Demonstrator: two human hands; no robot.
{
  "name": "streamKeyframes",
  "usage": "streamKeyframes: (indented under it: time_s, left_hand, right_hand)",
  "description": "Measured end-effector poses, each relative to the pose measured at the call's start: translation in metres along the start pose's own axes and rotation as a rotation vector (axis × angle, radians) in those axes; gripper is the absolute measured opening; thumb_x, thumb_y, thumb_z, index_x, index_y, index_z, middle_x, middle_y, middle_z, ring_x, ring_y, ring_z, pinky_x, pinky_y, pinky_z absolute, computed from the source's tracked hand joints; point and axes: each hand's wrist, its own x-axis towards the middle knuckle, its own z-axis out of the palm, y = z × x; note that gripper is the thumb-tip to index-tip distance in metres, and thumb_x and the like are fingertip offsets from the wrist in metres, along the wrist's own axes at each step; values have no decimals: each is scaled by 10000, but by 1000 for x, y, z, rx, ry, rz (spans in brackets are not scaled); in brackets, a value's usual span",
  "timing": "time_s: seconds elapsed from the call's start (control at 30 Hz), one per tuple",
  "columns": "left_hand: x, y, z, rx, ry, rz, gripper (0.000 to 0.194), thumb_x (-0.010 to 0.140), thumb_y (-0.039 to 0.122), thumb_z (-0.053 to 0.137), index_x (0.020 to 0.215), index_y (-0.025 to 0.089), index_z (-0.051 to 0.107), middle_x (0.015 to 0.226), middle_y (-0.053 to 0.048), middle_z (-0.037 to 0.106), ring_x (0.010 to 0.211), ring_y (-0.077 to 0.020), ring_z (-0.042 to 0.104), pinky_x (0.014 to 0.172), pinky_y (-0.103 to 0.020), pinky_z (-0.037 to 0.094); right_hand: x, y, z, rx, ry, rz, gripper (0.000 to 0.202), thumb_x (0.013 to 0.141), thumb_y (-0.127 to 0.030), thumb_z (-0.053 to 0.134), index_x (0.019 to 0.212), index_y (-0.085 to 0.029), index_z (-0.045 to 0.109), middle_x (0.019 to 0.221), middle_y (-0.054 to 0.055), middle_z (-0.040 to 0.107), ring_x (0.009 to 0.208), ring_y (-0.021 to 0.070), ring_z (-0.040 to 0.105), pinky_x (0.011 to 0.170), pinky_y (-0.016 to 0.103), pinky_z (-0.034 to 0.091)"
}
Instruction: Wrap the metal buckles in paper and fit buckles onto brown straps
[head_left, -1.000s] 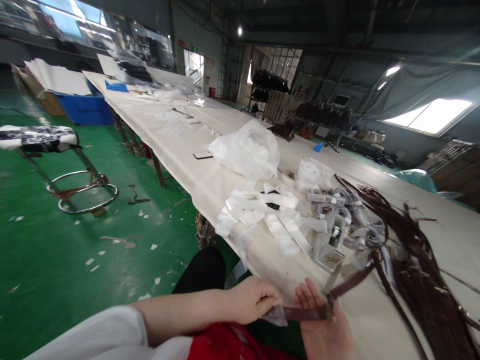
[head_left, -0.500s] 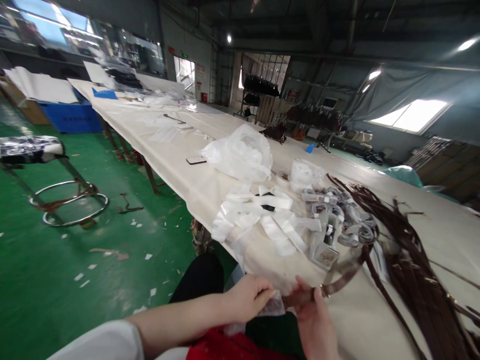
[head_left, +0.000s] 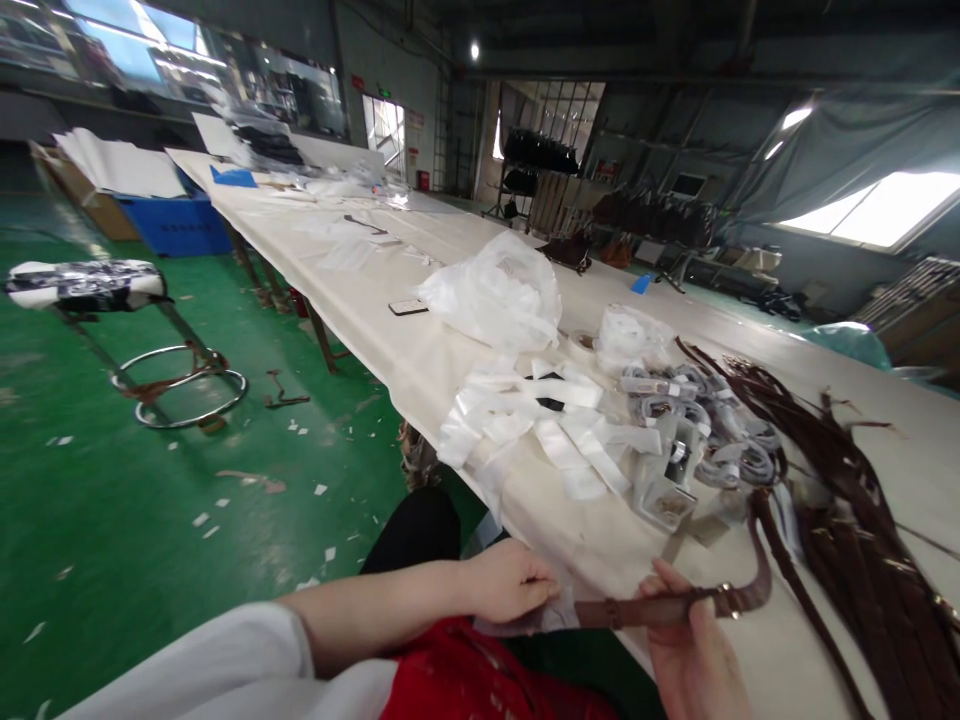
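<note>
Our left hand (head_left: 510, 580) pinches a clear plastic sleeve (head_left: 551, 615); our right hand (head_left: 690, 650), closed, feeds the brown strap (head_left: 660, 608). We should keep the strap flat beside the tabletop (head_left: 750, 640) edge.

Brown leather strap (head_left: 660, 607) with brass fittings, held level at the near bench edge, one end in a small clear plastic sleeve (head_left: 544, 617), far end curving up toward a strap pile

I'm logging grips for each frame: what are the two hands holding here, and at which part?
The left hand pinches a clear plastic sleeve at its edge. The right hand holds a brown strap near its end, by the buckle.
</note>
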Motion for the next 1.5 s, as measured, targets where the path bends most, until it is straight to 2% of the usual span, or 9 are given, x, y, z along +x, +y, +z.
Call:
streamKeyframes:
  time_s: [0.3,0.4,0.5,0.57,0.8,1.03,1.3,1.4,1.5]
  left_hand:
    - [2,-3,0,-275,-412,-131,307,831,125,455,795,195,751,642,26,704,568,-107,600,600,-179,472]
    - [5,-7,6,-465,-305,-197,281,880,233,455,719,166,676,582,24,614,475,-108,510,513,-204,435]
    - [6,-10,8,-479,-75,-111,392,902,419,519,602,168,533,517,50,439,469,-83,368,474,-194,323]
    - [6,-10,8,-469,-34,-89,465,887,547,539,617,170,516,534,53,411,492,-81,347,478,-199,297]
    - [4,-8,12,-476,-107,2,729,815,829,451,746,139,677,641,-5,590,560,-98,487,539,-199,391]
    - [3,-11,17,-569,-210,-190,688,621,787,724,875,150,778,712,-24,694,524,-99,542,483,-193,415]
    - [6,4,12,-679,-106,-112,576,630,715,764,702,145,717,784,-14,694,595,-94,559,594,-214,455]
    - [3,2,10,-665,-180,-171,614,608,753,750,758,158,726,700,-3,660,574,-106,567,596,-230,464]
    - [0,-6,5,-488,-277,-160,683,607,828,688,789,172,737,683,7,642,598,-113,555,596,-221,441]
  right_hand:
    - [5,6,-8,-58,26,0,429,832,-561,733,1090,-218,748,888,19,754,811,150,672,772,227,551]
    - [4,14,-7,-50,23,37,436,824,-574,736,1088,-227,749,903,17,753,859,148,672,801,208,546]
    - [2,23,-5,-70,19,73,431,818,-565,746,1091,-232,745,921,13,755,890,153,668,837,217,542]
    - [0,28,-4,-104,27,88,429,819,-571,739,1089,-238,742,920,9,757,867,158,668,833,235,546]
    - [-5,39,-5,-373,-14,80,502,864,-617,642,1152,-215,726,1033,68,750,961,245,667,907,360,527]
    - [-1,44,-12,-429,48,68,545,842,-646,632,1128,-194,736,1034,94,757,1024,293,664,901,394,544]
    - [-24,64,24,-424,-66,157,506,803,-576,727,1149,-207,742,1210,96,725,1189,303,606,1115,430,418]
    - [-17,56,19,-155,-54,220,544,763,-557,778,1207,-251,711,1159,66,740,1087,251,650,953,353,537]
    - [-2,40,6,26,153,230,504,612,-576,869,987,-250,781,908,6,770,856,165,673,730,208,560]
